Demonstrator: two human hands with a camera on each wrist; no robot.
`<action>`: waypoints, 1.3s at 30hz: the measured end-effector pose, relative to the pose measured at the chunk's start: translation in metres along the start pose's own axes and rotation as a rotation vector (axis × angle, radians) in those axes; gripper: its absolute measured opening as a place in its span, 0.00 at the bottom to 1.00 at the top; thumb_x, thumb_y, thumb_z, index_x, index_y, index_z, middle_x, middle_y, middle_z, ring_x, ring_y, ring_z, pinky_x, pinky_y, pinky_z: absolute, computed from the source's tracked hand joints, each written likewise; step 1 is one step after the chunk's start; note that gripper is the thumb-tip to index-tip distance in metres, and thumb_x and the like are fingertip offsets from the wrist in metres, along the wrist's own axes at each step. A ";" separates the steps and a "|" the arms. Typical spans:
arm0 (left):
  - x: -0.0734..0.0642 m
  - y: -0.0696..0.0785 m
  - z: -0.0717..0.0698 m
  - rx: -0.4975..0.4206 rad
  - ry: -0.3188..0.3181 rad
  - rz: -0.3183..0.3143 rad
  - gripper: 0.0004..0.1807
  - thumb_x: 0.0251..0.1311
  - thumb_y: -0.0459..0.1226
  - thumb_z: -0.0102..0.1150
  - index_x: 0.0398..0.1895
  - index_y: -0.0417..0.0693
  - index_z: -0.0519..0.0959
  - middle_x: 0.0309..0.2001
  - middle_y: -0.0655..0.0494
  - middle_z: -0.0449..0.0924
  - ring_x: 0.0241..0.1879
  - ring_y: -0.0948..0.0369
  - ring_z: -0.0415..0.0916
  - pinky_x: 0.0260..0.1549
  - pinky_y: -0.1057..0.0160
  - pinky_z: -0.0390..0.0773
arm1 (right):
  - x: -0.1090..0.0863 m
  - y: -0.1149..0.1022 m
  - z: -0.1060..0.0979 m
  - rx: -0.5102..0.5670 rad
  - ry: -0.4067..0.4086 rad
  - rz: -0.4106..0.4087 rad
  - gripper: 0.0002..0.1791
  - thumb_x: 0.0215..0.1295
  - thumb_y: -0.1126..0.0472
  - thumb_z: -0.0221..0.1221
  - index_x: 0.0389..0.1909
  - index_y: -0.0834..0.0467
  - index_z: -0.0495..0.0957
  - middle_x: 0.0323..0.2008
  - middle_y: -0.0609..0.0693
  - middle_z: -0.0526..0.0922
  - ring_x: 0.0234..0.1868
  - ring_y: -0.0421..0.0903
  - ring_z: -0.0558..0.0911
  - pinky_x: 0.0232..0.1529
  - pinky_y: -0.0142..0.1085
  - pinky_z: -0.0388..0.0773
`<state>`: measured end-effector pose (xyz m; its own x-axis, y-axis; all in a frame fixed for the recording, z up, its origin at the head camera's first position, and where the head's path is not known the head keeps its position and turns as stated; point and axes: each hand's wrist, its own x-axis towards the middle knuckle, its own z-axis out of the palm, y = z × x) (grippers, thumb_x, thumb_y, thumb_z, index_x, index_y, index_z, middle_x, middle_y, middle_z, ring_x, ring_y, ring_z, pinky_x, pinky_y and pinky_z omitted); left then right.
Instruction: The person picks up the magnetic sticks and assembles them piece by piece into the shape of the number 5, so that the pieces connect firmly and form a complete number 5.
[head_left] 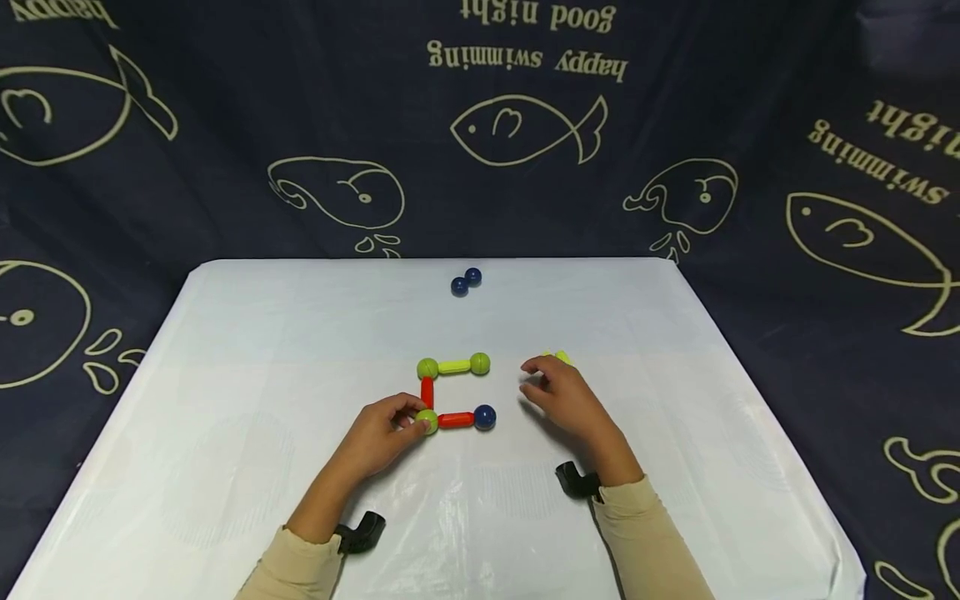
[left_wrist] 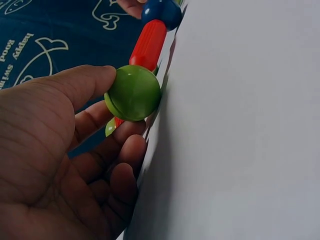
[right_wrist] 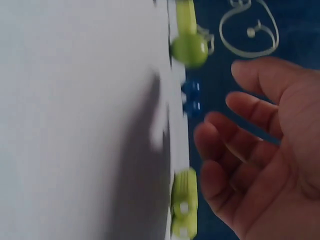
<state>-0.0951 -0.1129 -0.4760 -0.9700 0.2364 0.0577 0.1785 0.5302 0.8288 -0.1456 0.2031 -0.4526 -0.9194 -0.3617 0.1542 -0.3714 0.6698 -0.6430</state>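
Note:
My left hand pinches a green ball between thumb and fingers at the near left corner of a joined shape on the table. From that ball a red rod runs right to a blue ball. Another red rod leads away to a second green ball, where a yellow-green rod links to a third green ball. To the right, my right hand hovers with loosely bent fingers, holding nothing. Yellow-green rods lie beside it, partly hidden by the hand in the head view.
Two dark blue balls sit together near the table's far edge. A white cover lies over the table. Behind it hangs dark cloth printed with fish and whales. Black wrist mounts project from both wrists.

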 end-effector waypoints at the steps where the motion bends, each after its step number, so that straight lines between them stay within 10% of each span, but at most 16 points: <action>1: 0.000 0.000 0.000 -0.001 0.002 0.002 0.10 0.59 0.37 0.69 0.44 0.50 0.82 0.37 0.62 0.81 0.35 0.64 0.76 0.36 0.62 0.75 | 0.000 0.003 -0.003 -0.019 0.022 0.018 0.18 0.67 0.62 0.63 0.55 0.64 0.78 0.48 0.56 0.80 0.38 0.47 0.78 0.40 0.45 0.76; 12: -0.001 0.001 0.000 0.062 -0.020 0.074 0.14 0.57 0.36 0.71 0.46 0.49 0.82 0.35 0.61 0.77 0.35 0.60 0.73 0.38 0.60 0.74 | -0.004 0.018 -0.014 -0.115 0.033 0.154 0.22 0.68 0.61 0.63 0.59 0.64 0.75 0.55 0.61 0.76 0.43 0.53 0.77 0.45 0.50 0.74; 39: 0.010 0.012 -0.003 0.129 -0.068 0.034 0.11 0.57 0.37 0.71 0.42 0.50 0.82 0.31 0.62 0.75 0.33 0.60 0.71 0.34 0.60 0.73 | -0.002 0.013 -0.004 -0.042 -0.099 0.172 0.11 0.64 0.64 0.64 0.46 0.59 0.79 0.31 0.46 0.77 0.32 0.43 0.74 0.39 0.43 0.72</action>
<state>-0.1028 -0.1063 -0.4639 -0.9502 0.3085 0.0434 0.2355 0.6202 0.7483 -0.1489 0.2157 -0.4580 -0.9533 -0.3004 -0.0312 -0.2169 0.7529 -0.6213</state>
